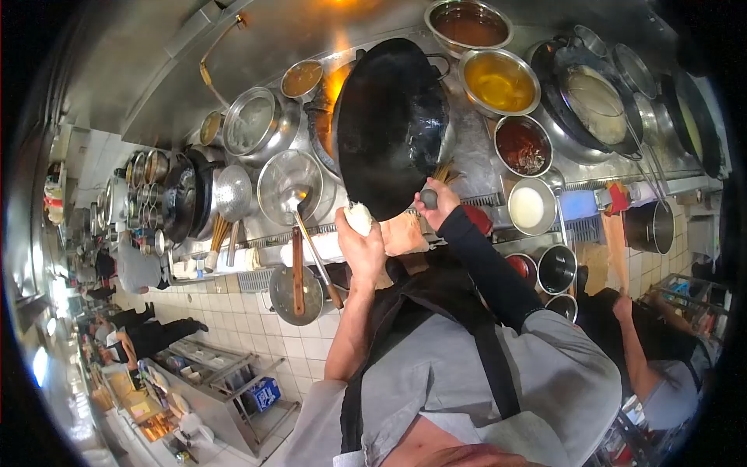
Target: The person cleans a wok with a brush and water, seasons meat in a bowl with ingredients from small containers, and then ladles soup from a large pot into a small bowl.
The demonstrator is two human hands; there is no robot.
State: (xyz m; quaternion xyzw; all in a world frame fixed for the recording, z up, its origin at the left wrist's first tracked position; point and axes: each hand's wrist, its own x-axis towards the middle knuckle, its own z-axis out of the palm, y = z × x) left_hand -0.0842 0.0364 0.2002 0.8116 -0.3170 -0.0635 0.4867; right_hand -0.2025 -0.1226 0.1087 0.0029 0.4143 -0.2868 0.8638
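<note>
My left hand [362, 247] is closed round a folded white cloth [359, 219] at the near left rim of a large black wok [393, 117]. The wok stands steeply tilted over the stove, its dark surface shiny in places and a loop handle at its far edge. Close to the wok's near right rim, my right hand [440, 204] is closed round a bamboo brush [444, 173]. Thin bristles show beyond the fingers, and a round grey end [429, 198] points toward me. Flame [336, 82] glows behind the wok's left side.
A ladle [305, 206] lies across a strainer [289, 183] on the left. Bowls of yellow oil [499, 81], red sauce [523, 145] and white liquid [531, 207] line the right. Another wok [591, 101] stands beyond. A co-worker's arm [634, 342] is at right.
</note>
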